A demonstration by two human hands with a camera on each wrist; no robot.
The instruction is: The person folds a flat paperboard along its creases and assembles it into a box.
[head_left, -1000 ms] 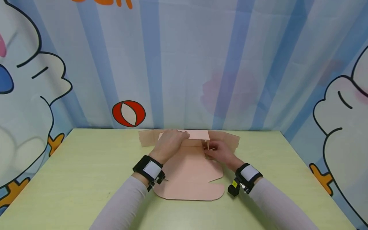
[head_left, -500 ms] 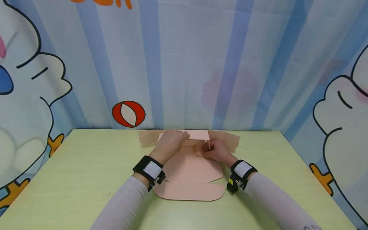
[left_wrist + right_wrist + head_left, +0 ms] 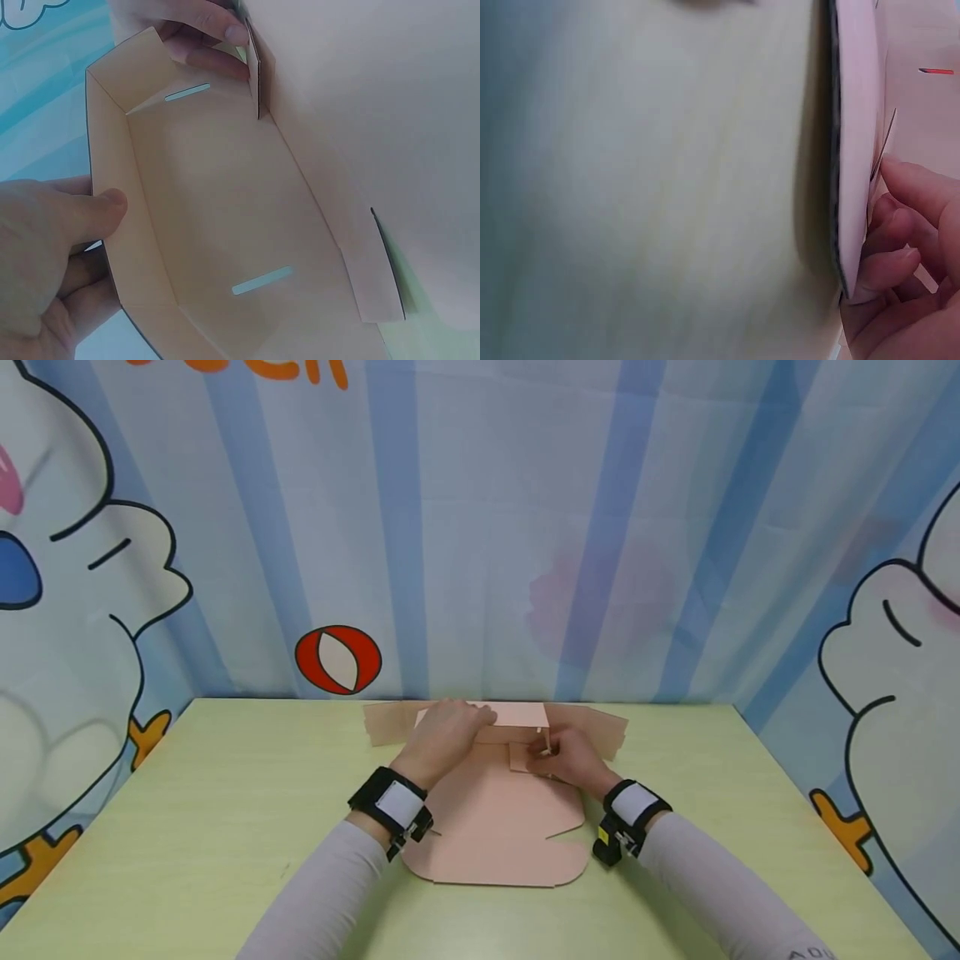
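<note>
A partly folded cardboard box lies on the table, its far panel raised and folded over at the top. My left hand grips the folded top strip; in the left wrist view its thumb lies on the inner face of that strip, with fingers behind. At the right end of the raised panel my right hand pinches a small flap turned inward. The right wrist view has this flap's thin edge at a fingertip. Two slots pierce the raised panel.
Side flaps spread left and right of the raised panel. A rounded front flap points toward me on the pale green table. Right behind the table's far edge hangs a printed curtain.
My right hand has moved slightly left, and the small flap has swung inward with it. The left hand keeps its place on the top strip.
</note>
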